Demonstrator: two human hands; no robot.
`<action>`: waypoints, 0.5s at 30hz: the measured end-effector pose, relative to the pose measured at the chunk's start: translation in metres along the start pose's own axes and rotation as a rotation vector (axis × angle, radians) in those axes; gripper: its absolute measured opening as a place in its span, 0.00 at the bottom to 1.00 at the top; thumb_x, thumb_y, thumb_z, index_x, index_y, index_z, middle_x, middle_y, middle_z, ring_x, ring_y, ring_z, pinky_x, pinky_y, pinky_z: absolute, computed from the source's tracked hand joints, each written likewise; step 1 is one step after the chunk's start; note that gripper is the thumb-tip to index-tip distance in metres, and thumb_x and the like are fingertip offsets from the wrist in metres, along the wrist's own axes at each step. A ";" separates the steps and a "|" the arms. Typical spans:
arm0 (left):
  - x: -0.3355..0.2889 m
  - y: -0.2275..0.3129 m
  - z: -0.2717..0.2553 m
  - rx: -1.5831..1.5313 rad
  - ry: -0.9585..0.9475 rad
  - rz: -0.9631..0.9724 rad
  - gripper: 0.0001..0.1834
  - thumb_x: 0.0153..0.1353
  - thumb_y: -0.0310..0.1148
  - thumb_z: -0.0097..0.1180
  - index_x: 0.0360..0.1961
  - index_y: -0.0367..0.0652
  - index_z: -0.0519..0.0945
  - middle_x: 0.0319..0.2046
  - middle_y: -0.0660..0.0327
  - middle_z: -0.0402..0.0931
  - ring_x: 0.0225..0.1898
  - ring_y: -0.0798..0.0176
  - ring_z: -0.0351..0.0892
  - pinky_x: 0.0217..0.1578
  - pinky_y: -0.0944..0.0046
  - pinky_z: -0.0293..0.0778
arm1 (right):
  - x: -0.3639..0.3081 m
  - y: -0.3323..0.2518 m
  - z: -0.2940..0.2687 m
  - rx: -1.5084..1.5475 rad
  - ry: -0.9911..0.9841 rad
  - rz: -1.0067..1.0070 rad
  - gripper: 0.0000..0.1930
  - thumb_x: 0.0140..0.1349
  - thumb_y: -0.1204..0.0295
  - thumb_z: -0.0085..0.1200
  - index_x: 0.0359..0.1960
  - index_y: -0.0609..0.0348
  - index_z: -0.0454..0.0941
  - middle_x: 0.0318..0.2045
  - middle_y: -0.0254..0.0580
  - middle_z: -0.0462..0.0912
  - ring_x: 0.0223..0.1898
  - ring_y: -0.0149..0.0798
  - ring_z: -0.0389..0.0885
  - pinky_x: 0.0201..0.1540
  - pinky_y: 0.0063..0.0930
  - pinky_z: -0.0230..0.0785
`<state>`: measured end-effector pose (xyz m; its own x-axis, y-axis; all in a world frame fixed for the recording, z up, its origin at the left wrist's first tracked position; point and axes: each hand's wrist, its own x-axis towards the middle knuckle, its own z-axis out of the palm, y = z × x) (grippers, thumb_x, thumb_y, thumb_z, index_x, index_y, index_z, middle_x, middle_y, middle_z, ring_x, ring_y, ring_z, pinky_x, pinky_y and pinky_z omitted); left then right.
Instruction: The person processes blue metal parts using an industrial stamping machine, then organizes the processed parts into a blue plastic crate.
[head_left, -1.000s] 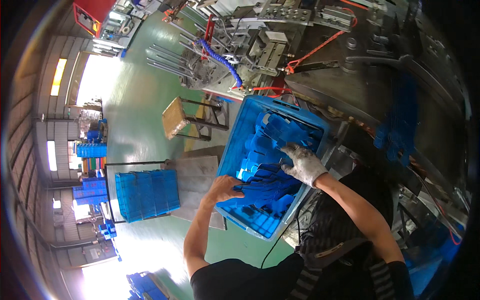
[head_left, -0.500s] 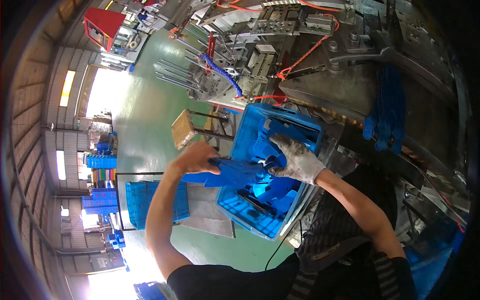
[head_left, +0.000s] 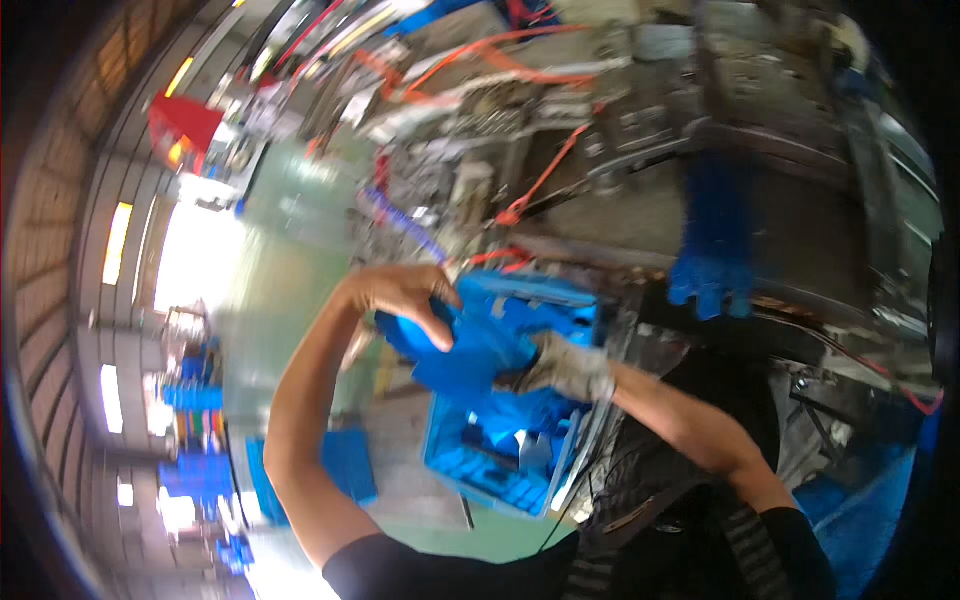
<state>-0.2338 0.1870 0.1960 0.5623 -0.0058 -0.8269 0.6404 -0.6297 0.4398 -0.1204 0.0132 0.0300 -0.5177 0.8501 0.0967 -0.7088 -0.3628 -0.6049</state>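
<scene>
Grip: both hands (head_left: pixel 400 295) clasp blue part (head_left: pixel 470 355), elbows bent.

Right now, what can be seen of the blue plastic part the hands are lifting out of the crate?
The blue plastic part is bright blue, flat and panel-like, looking like moulded plastic; blur hides finer detail. It is held tilted above the open blue crate. The bare left hand grips its upper left edge, and the gloved right hand holds its right side. Similar blue parts lie in the crate below it.
</scene>
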 end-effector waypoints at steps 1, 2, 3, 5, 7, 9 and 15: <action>0.018 0.005 -0.010 0.047 -0.038 0.058 0.20 0.41 0.41 0.66 0.29 0.35 0.78 0.20 0.66 0.75 0.25 0.76 0.69 0.26 0.70 0.66 | -0.009 0.015 -0.007 0.181 0.062 -0.097 0.18 0.50 0.80 0.53 0.46 0.68 0.70 0.40 0.48 0.77 0.43 0.38 0.76 0.49 0.28 0.70; 0.028 0.010 -0.011 0.079 -0.063 0.097 0.21 0.41 0.41 0.67 0.30 0.34 0.77 0.23 0.65 0.75 0.28 0.77 0.69 0.28 0.70 0.66 | -0.019 0.017 -0.006 0.338 0.113 -0.063 0.20 0.48 0.84 0.52 0.46 0.68 0.69 0.40 0.49 0.76 0.42 0.39 0.76 0.48 0.30 0.70; 0.040 0.023 -0.015 0.065 -0.024 0.159 0.22 0.41 0.42 0.67 0.30 0.34 0.77 0.25 0.65 0.76 0.30 0.76 0.69 0.30 0.71 0.65 | -0.026 0.009 0.004 -0.126 0.286 -0.117 0.19 0.47 0.87 0.52 0.44 0.68 0.70 0.40 0.46 0.76 0.42 0.38 0.77 0.48 0.31 0.70; 0.050 0.047 -0.018 0.058 0.154 0.285 0.24 0.43 0.43 0.66 0.36 0.36 0.76 0.31 0.62 0.76 0.33 0.69 0.72 0.34 0.71 0.66 | -0.064 -0.024 0.014 -0.399 0.394 -0.087 0.17 0.46 0.85 0.55 0.40 0.70 0.71 0.39 0.45 0.77 0.40 0.34 0.77 0.47 0.27 0.71; 0.076 0.055 -0.018 -0.205 0.454 0.429 0.25 0.45 0.40 0.64 0.41 0.37 0.73 0.34 0.59 0.76 0.36 0.66 0.73 0.37 0.67 0.69 | -0.105 -0.023 0.007 -0.401 0.487 -0.116 0.16 0.46 0.83 0.57 0.40 0.70 0.72 0.38 0.44 0.78 0.39 0.32 0.77 0.47 0.27 0.71; 0.111 0.086 -0.006 -0.639 0.813 0.647 0.34 0.49 0.42 0.60 0.54 0.39 0.62 0.41 0.52 0.73 0.42 0.60 0.73 0.42 0.61 0.72 | -0.152 -0.027 -0.005 -0.095 0.742 -0.353 0.16 0.46 0.79 0.60 0.39 0.69 0.73 0.36 0.43 0.79 0.38 0.30 0.77 0.45 0.25 0.71; 0.233 0.125 0.084 -1.136 0.804 0.776 0.42 0.50 0.36 0.59 0.60 0.32 0.50 0.58 0.49 0.55 0.60 0.56 0.54 0.57 0.63 0.51 | -0.175 -0.066 -0.021 -0.200 1.037 -0.502 0.11 0.54 0.76 0.54 0.39 0.64 0.74 0.34 0.43 0.80 0.33 0.31 0.78 0.39 0.25 0.73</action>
<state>-0.0660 0.0418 0.0290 0.8055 0.5898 -0.0581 -0.0865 0.2139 0.9730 0.0271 -0.1041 0.0364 0.5038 0.8187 -0.2755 -0.5871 0.0906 -0.8045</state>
